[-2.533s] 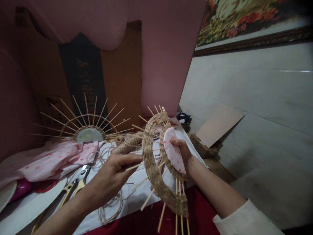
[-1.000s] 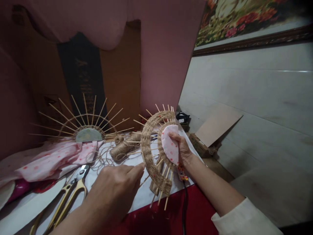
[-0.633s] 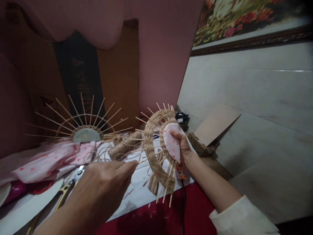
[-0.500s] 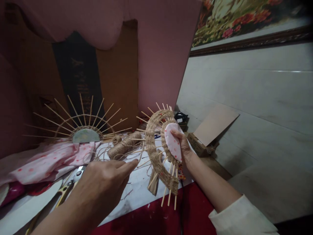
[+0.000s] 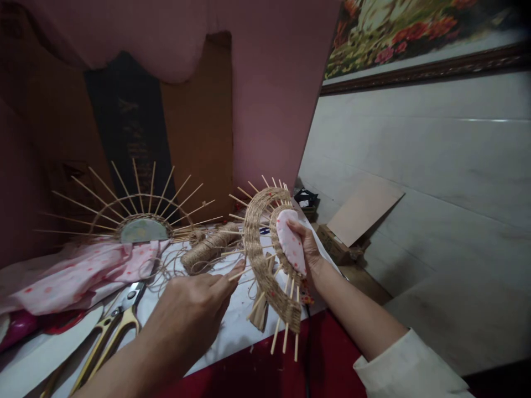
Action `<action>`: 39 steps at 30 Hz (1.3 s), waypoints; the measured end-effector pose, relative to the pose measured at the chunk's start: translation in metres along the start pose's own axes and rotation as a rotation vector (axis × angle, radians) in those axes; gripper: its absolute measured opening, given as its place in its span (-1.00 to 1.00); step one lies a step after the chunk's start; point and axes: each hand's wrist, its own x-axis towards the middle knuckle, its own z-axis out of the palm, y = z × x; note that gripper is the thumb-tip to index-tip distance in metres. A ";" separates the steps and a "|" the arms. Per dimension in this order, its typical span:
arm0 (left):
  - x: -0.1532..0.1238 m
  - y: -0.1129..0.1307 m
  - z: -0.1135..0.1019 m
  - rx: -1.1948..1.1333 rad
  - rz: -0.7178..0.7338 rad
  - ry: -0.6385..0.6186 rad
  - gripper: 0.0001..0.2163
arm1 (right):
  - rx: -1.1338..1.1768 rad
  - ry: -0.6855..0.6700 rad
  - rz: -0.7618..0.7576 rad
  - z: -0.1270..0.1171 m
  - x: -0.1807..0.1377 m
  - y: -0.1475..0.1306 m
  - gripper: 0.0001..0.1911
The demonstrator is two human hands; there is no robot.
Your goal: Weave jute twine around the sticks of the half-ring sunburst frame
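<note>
My right hand point(image 5: 307, 249) grips a half-round fan-shaped weaving point(image 5: 259, 249) by its pink dotted cloth centre point(image 5: 289, 240), thumb on the front. Two bands of tan twine run across its thin wooden sticks, which poke out past the outer band. My left hand point(image 5: 191, 315) is closed in a pinch at the weaving's left side, its fingertips by one of the stick ends. The strand of twine between those fingers is mostly hidden. Behind them lies a spool of twine point(image 5: 209, 249), with loose strands beside it.
A second stick fan point(image 5: 143, 231) stands at the back left above pink dotted cloth point(image 5: 78, 271). Gold-handled scissors point(image 5: 110, 326) lie left of my left hand. A cardboard sheet point(image 5: 365, 210) leans by the wall at right. Red cloth point(image 5: 257, 370) covers the near edge.
My left hand has moved slightly right and up, its fingertips now closer to the outer band and a stick end. More of the scissors shows. The weaving has shifted slightly left.
</note>
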 end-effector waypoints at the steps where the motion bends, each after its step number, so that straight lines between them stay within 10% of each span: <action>1: 0.000 0.001 0.002 0.002 -0.005 0.001 -0.77 | -0.002 0.010 -0.014 0.000 0.001 0.001 -0.79; 39: 0.000 0.007 0.002 -0.011 -0.045 0.235 -0.80 | 0.002 -0.061 -0.134 0.011 0.001 0.005 -0.84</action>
